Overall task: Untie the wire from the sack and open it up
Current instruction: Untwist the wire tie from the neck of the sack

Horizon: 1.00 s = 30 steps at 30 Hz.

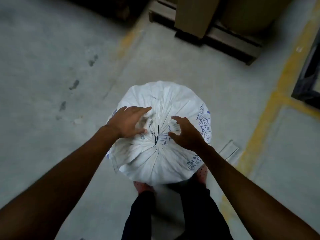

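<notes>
A full white woven sack (155, 163) with blue print stands upright on the concrete floor just in front of my feet. Its top is gathered into pleats and tied with a thin dark wire (156, 135), whose loose end sticks up from the knot. My left hand (127, 122) hovers over the bunched neck just left of the wire, fingers spread and slightly curled. My right hand (186, 133) is just right of the wire, fingers apart and curved like a claw. Neither hand holds anything.
A wooden pallet (216, 37) carrying cardboard boxes (194, 16) sits at the upper right. Yellow floor lines (284, 80) run along the right, and a dark frame (310, 78) stands at the right edge. A flat clear strip (229, 149) lies right of the sack.
</notes>
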### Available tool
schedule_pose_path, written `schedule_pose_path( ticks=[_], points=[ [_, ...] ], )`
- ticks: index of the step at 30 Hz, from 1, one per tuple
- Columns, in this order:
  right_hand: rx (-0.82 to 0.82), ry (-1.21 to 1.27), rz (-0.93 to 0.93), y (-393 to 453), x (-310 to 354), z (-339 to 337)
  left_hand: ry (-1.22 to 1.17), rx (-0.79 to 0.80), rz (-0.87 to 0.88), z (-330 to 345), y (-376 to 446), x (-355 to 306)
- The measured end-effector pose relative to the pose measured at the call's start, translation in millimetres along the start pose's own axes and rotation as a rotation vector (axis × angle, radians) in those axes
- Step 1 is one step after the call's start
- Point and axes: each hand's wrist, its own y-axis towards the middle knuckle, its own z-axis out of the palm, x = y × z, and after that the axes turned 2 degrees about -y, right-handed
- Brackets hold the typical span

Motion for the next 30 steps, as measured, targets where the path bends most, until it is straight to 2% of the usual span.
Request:
schedule_pose_path(
  ticks=[7, 12, 18, 23, 30],
  points=[
    [-0.117, 0.097, 0.126, -14, 6, 69, 0.169, 0.062, 0.199, 51, 18, 13],
    [-0.154, 0.157, 0.254, -20, 8, 122, 0.138, 0.018, 0.276, 75, 24, 30],
    [-0.391, 0.179, 0.41, -12, 8, 164, 0.176, -0.035, 0.441, 91, 38, 47],
    [-0.519, 0.247, 0.461, -11, 3, 184, 0.069, -0.009, 0.448, 105, 57, 46],
    [-0.546, 0.285, 0.502, 3, -3, 201, -0.006, -0.026, 0.394, 117, 67, 54]
  ],
)
